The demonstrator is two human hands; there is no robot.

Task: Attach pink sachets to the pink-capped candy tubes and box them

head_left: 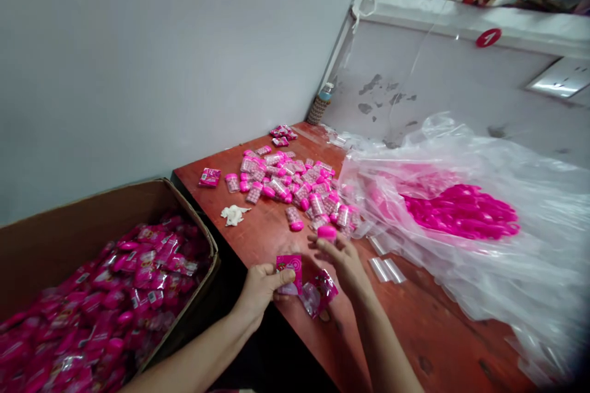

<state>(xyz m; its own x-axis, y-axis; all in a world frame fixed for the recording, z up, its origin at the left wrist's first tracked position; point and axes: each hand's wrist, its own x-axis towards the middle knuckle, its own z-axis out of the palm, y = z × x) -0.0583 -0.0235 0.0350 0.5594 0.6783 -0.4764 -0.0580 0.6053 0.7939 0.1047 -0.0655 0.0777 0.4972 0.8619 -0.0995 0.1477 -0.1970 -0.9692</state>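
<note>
My left hand pinches a pink printed packet between thumb and fingers, above the near edge of the red table. To its right, my right hand has its fingers around a small bottle with a pink cap; most of the bottle's body is hidden by the hand. Between and below the hands lies another shiny pink packet, with a transparent plastic piece beside it. Just beyond my right hand, a heap of small transparent pink-capped bottles spreads over the table, many with small beads or candies visible inside.
A cardboard box full of pink packed pieces stands at left. At right, a large transparent bag holds pink plastic parts. Transparent tubes, crumpled tissue, a packet stack and a drink bottle are on the table.
</note>
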